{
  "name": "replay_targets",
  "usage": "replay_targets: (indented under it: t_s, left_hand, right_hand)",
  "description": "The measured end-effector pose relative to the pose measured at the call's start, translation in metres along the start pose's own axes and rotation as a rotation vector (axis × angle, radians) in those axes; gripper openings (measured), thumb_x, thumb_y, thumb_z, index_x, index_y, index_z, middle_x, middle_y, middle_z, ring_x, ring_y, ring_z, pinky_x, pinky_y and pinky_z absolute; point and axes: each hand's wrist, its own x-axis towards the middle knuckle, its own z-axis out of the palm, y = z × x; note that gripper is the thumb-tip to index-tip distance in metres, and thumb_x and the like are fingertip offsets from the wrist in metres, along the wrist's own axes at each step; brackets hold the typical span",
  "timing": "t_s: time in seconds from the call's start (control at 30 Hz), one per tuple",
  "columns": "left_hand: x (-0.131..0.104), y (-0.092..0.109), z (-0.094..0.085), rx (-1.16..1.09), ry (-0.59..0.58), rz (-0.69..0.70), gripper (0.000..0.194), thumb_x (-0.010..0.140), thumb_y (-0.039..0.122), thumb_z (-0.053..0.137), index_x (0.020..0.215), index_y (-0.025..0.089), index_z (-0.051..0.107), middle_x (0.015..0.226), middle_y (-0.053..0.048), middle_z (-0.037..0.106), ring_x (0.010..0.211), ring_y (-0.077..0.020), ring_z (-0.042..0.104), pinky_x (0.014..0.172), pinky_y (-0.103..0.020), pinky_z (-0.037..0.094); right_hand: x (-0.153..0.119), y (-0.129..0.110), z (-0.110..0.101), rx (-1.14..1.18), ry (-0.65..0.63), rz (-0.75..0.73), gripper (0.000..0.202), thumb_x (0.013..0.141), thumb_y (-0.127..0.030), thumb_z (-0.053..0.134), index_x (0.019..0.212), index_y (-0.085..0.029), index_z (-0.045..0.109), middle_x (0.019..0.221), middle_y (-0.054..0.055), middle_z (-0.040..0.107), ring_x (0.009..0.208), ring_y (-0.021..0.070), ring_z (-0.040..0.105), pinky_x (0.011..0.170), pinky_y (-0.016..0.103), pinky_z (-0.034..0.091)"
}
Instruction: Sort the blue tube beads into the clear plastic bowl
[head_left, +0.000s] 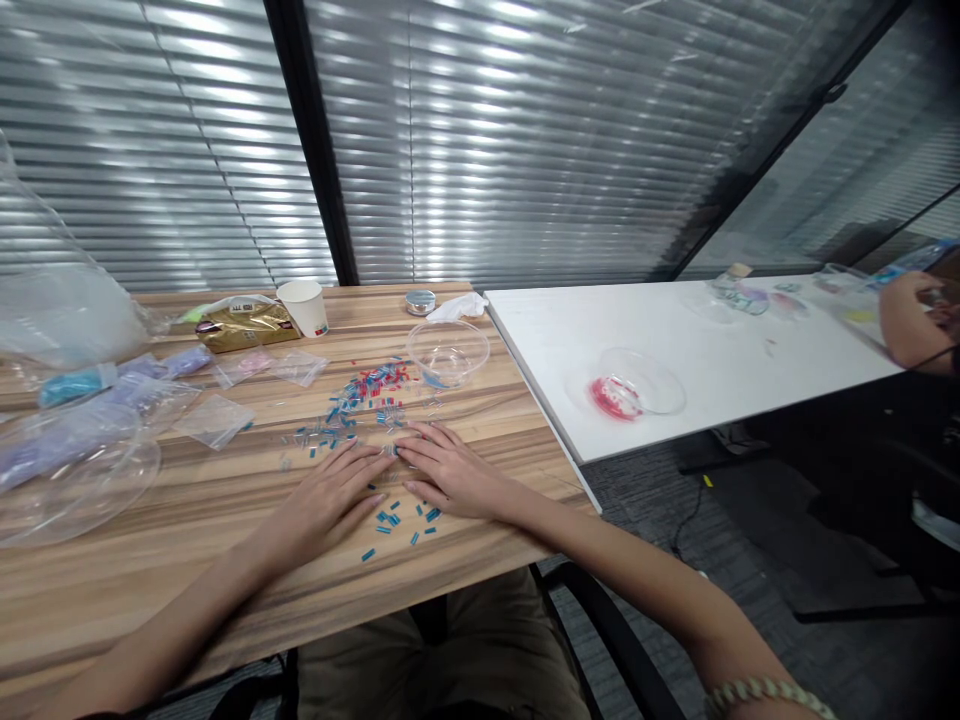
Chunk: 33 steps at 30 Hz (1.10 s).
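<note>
Fingers (pixel 367 462) of your left hand (pixel 330 500) lie flat and slightly spread on the wooden desk (pixel 150 560), pinching nothing; the fingers of your right hand (pixel 446 470) are likewise flat and slightly spread, tips pointing left. The fingertips of both hands meet, touching or nearly so, at the near edge of the scattered beads (pixel 360 400).

The beads are short tube-shaped pieces, mostly blue and red, with a few clear ones hard to make out against the wood grain. The densest patch lies just beyond your fingertips, running up toward the clear plastic bowl (pixel 448 352). A smaller loose group of blue beads (pixel 401 520) lies between and just below your two hands, near the desk's front edge.

The clear bowl stands upright behind the beads; its contents cannot be made out with certainty. Further back stand a white paper cup (pixel 304 306), a gold packet (pixel 247 325) and a small round tin (pixel 421 301). Small clear bags (pixel 214 420) lie to the left, beside a large clear dish (pixel 75 480).

On the adjoining white desk (pixel 675 340) a second clear bowl (pixel 634 385) holds red material. Another person's hand (pixel 911 320) rests at its far right end.
</note>
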Motion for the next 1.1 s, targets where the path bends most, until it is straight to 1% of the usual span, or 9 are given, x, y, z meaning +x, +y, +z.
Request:
replay_targets:
  t_s: [0.2,0.53,0.7,0.8,1.0,1.1]
  left_hand:
    - [-0.0005,-0.0016,0.0014,-0.017,-0.015,0.000,0.041,0.100,0.034,0.038,0.136,0.018,0.047,0.131,-0.012,0.057,0.123,-0.0240,0.050,0.109,-0.047,0.035]
    - [0.0010,-0.0017,0.0021,-0.047,0.003,0.043,0.039,0.099,0.030,0.040,0.137,0.021,0.047,0.132,-0.010,0.057,0.123,-0.0230,0.050,0.110,-0.047,0.035]
    - [0.0007,-0.0032,0.0036,-0.057,-0.006,0.060,0.038,0.099,0.028,0.041,0.135,0.022,0.049,0.131,-0.009,0.058,0.122,-0.0225,0.051,0.110,-0.047,0.034]
    - [0.0000,-0.0042,0.0045,-0.048,-0.004,0.072,0.037,0.099,0.027,0.041,0.134,0.021,0.050,0.132,-0.009,0.057,0.123,-0.0225,0.050,0.110,-0.046,0.034]
    - [0.0000,-0.0048,0.0047,-0.013,-0.006,0.094,0.036,0.099,0.027,0.041,0.132,0.019,0.052,0.132,-0.010,0.057,0.124,-0.0229,0.050,0.110,-0.047,0.035]
    - [0.0004,-0.0048,0.0046,-0.009,-0.017,0.093,0.036,0.099,0.027,0.041,0.132,0.018,0.052,0.133,-0.010,0.057,0.124,-0.0226,0.050,0.110,-0.047,0.035]
  right_hand:
    - [0.0003,0.0003,-0.0004,0.002,-0.004,0.007,0.042,0.097,-0.034,0.045,0.131,-0.010,0.050,0.138,0.011,0.051,0.137,0.0261,0.030,0.115,0.046,0.024]
    - [0.0004,-0.0001,-0.0007,-0.003,-0.021,0.021,0.043,0.097,-0.034,0.046,0.133,-0.012,0.049,0.140,0.010,0.050,0.137,0.0242,0.029,0.115,0.045,0.024]
    - [-0.0003,0.0005,0.0004,-0.013,-0.022,0.017,0.044,0.097,-0.033,0.046,0.134,-0.009,0.049,0.140,0.010,0.049,0.137,0.0256,0.030,0.116,0.044,0.023]
    - [-0.0003,0.0006,0.0006,-0.020,-0.021,0.016,0.044,0.097,-0.033,0.046,0.133,-0.008,0.049,0.140,0.011,0.050,0.136,0.0258,0.031,0.116,0.044,0.023]
    - [0.0000,0.0004,0.0000,-0.013,-0.027,0.020,0.042,0.097,-0.034,0.046,0.132,-0.011,0.050,0.140,0.010,0.050,0.137,0.0253,0.030,0.116,0.045,0.023]
    - [-0.0003,0.0004,0.0002,-0.008,-0.015,0.019,0.042,0.097,-0.034,0.046,0.131,-0.010,0.051,0.139,0.010,0.051,0.137,0.0255,0.030,0.116,0.045,0.023]
